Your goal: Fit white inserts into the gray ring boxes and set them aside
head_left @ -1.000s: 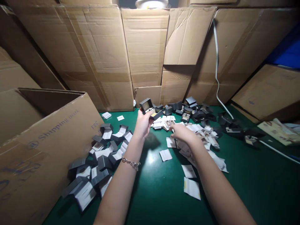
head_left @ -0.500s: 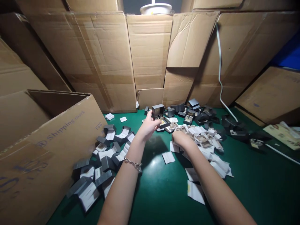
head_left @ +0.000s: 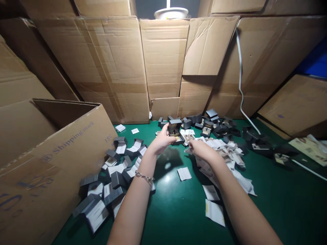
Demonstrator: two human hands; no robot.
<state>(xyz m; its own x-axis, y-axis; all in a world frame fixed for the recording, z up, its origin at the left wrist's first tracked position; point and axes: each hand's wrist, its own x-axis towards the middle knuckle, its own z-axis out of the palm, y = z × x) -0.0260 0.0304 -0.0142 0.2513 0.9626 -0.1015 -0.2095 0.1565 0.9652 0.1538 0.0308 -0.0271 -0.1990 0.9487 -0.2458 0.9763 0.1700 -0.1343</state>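
My left hand (head_left: 161,142) grips a small open dark grey hinged box (head_left: 175,130), held above the green table (head_left: 178,211) with its lid upright. A chain bracelet sits on that wrist. My right hand (head_left: 201,149) is closed in a pinch over a heap of white paper cards (head_left: 227,153), just right of the box; what it pinches is too small to name. A pile of grey boxes with white cards (head_left: 112,177) lies at the left. More dark boxes (head_left: 217,124) lie behind the card heap.
A large open cardboard carton marked "Shipping mark" (head_left: 51,160) stands at the left. Flattened cardboard sheets (head_left: 163,64) wall the back and sides. A white cable (head_left: 240,88) runs down at the right. Loose cards (head_left: 213,204) lie near my right forearm.
My left hand has brought the open box lower and a little right, toward my right hand. My right hand has risen off the card heap into a pinch. The view has tilted slightly.
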